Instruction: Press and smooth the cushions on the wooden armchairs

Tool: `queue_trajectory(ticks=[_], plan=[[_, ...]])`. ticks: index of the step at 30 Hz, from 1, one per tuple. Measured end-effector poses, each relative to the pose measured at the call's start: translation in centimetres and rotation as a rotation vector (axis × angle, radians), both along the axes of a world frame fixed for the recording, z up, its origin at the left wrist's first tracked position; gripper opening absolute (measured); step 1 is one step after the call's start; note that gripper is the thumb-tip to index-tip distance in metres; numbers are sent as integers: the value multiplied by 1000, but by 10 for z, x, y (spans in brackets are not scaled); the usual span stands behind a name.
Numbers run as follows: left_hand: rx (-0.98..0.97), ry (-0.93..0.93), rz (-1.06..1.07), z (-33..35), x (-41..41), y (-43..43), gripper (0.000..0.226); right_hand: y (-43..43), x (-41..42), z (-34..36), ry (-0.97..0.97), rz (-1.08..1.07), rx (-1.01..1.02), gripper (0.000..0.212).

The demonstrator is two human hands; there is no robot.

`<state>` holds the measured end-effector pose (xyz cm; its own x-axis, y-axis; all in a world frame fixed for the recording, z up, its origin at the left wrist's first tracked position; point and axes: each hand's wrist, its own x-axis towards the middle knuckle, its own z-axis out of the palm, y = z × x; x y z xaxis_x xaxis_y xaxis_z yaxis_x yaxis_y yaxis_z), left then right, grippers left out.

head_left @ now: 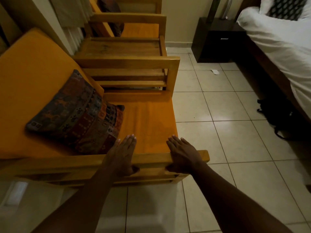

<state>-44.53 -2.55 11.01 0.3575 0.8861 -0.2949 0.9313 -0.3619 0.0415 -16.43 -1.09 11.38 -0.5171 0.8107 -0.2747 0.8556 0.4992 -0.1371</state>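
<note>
The near wooden armchair (pixel 151 159) has an orange seat cushion (pixel 149 118) and an orange back cushion (pixel 33 73). A dark patterned throw pillow (pixel 75 115) leans on the back cushion. My left hand (pixel 123 153) reaches over the near armrest, fingers flat and together, their tips on the seat cushion beside the pillow. My right hand (pixel 182 153) lies flat across the same armrest, fingers spread onto the cushion's front corner. A second wooden armchair (pixel 127 18) with an orange seat cushion (pixel 141 30) and its own dark pillow (pixel 111 14) stands further back.
A small wooden side table (pixel 121 47) sits between the two chairs. A dark nightstand (pixel 217 39) stands by the wall, with a white-sheeted bed (pixel 277 44) at right. A black bag (pixel 279 115) and a white scrap (pixel 214 71) lie on the tiled floor (pixel 227 132).
</note>
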Motion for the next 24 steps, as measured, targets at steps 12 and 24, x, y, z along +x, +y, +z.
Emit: queue_trajectory(ticks=[12,24], plan=[[33,62,12,6,2,-4,128,-4,-2,-2,18,-7,66,117],[-203,5,62,57,13,-7,147,-3,-6,35,-20,-86,-100,129]])
